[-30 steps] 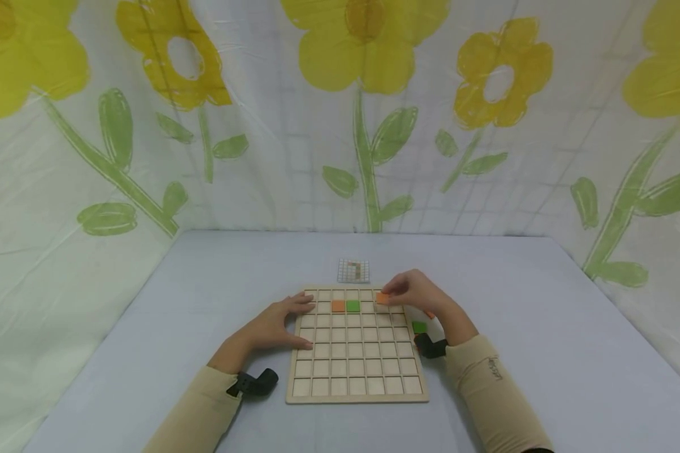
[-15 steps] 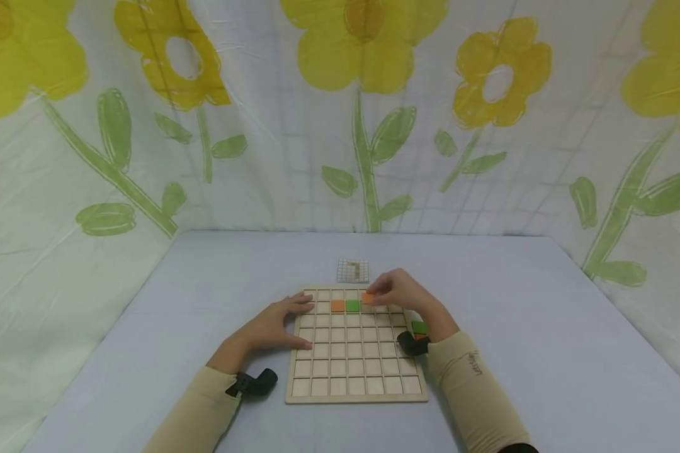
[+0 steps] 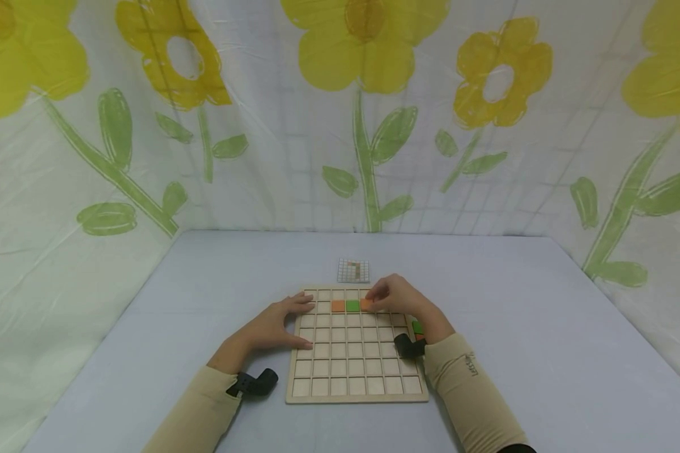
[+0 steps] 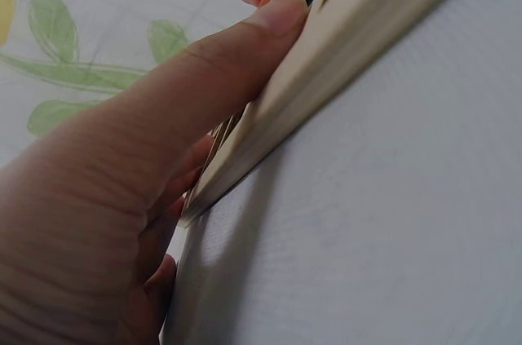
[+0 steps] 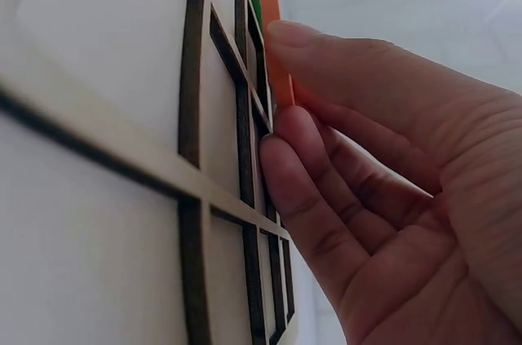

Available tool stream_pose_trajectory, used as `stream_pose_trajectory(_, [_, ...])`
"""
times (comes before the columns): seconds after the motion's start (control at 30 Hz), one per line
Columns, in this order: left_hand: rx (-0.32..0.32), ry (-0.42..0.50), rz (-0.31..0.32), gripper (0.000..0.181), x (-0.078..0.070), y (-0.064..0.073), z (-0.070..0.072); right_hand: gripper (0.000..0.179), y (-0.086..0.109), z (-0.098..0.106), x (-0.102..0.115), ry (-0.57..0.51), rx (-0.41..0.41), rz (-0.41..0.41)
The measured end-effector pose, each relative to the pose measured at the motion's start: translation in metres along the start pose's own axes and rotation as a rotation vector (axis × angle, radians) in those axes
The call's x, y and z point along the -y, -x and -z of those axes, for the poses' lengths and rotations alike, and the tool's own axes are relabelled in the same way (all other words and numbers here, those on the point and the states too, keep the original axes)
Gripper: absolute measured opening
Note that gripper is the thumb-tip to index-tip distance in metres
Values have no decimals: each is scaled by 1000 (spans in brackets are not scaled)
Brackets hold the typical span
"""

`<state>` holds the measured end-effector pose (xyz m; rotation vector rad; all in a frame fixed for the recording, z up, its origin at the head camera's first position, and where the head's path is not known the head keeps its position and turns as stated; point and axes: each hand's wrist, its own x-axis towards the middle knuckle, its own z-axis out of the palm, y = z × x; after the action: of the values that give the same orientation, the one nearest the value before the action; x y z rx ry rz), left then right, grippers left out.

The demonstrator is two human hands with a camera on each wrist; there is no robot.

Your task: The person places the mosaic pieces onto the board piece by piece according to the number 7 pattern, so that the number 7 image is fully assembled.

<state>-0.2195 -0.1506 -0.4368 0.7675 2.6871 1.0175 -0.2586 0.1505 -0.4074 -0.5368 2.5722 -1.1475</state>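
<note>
A wooden grid board point(image 3: 347, 370) lies on the table. My right hand point(image 3: 399, 299) pinches an orange square tile point(image 5: 277, 51) between thumb and fingers. That tile stands tilted at a cell in the second row from the far edge, just right of a green tile point(image 3: 352, 306). Another orange tile point(image 3: 338, 306) sits in the cell left of the green one. With fingers spread, my left hand point(image 3: 269, 324) rests on the board's left edge. In the left wrist view its thumb point(image 4: 281, 15) lies on the rim; its other fingers are partly hidden.
A small card point(image 3: 354, 270) printed with a grid lies beyond the board's far edge. Right of the board, another green tile point(image 3: 417, 327) and an orange tile point(image 3: 420, 337) show partly behind the right wrist. A flowered cloth point(image 3: 272, 157) hangs behind the table.
My right hand has carried the orange tile left across the far rows, then lowered it to the cell beside the green tile. The left hand has stayed on the board's edge.
</note>
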Motion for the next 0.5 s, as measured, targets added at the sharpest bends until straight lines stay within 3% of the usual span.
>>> stream_pose_trajectory(0.5, [-2,-6,-8,85,-2,0,1,21,1,0,-2,-6,1,18])
